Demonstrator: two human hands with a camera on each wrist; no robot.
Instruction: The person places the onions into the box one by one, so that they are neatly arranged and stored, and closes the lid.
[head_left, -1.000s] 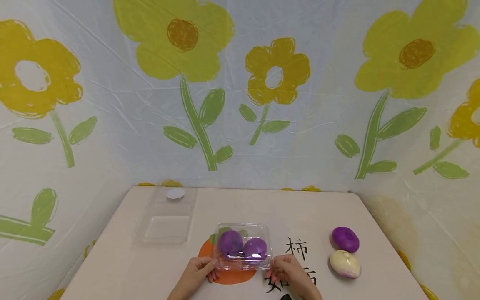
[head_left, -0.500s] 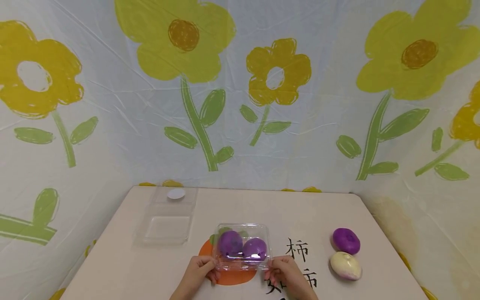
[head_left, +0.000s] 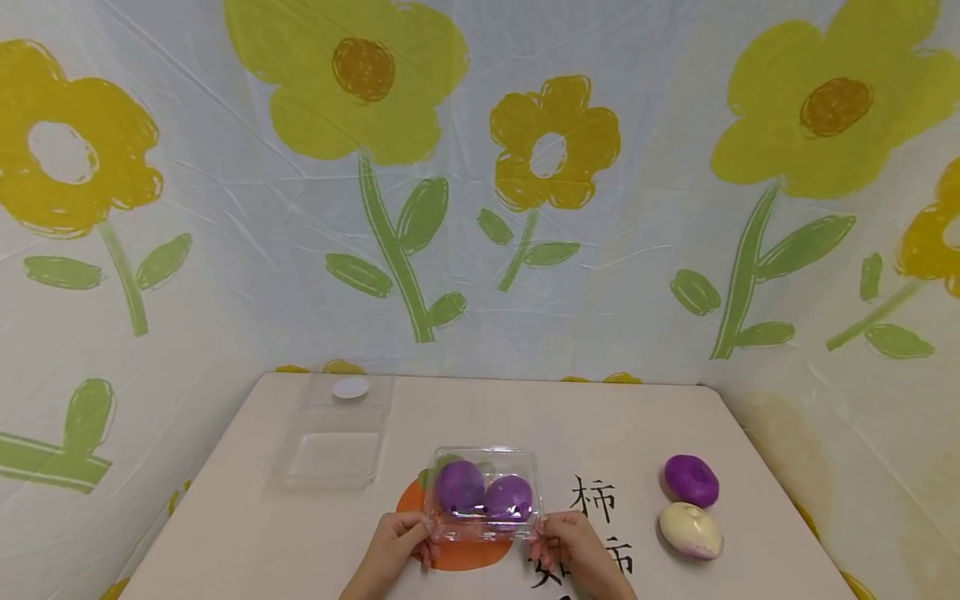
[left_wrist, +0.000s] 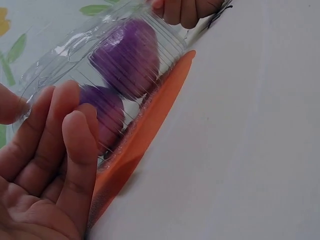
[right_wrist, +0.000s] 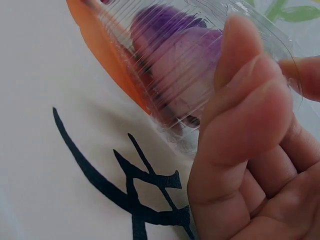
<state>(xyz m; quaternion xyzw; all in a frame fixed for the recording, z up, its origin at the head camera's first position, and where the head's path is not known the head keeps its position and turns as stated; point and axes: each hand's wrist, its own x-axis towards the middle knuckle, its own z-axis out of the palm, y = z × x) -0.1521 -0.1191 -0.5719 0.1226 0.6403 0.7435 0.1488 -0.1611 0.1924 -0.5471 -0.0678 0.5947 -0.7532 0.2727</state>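
Note:
A clear plastic clamshell box (head_left: 517, 458) with its lid down is at the near middle of the table. Two round purple turnips (head_left: 461, 487) sit side by side inside it. My left hand (head_left: 393, 542) pinches the near left corner between thumb and fingers; in the left wrist view the thumb and fingertips of this hand (left_wrist: 55, 160) are at the box's rim. At the near right corner, my right hand (head_left: 573, 542) pinches the rim in the same way. The right wrist view shows the ribbed side of the box close to the curled fingers (right_wrist: 250, 120).
An opened clear clamshell box (head_left: 330, 482) with a white oval label (head_left: 351, 387) lies at the back left. On the right are a purple turnip (head_left: 691, 480) and a cream one (head_left: 691, 531). The pale tabletop (head_left: 225, 533) carries an orange fruit print and black characters.
The right hand and forearm have shifted slightly left. Both hands keep their pinch on the box, which has hardly moved.

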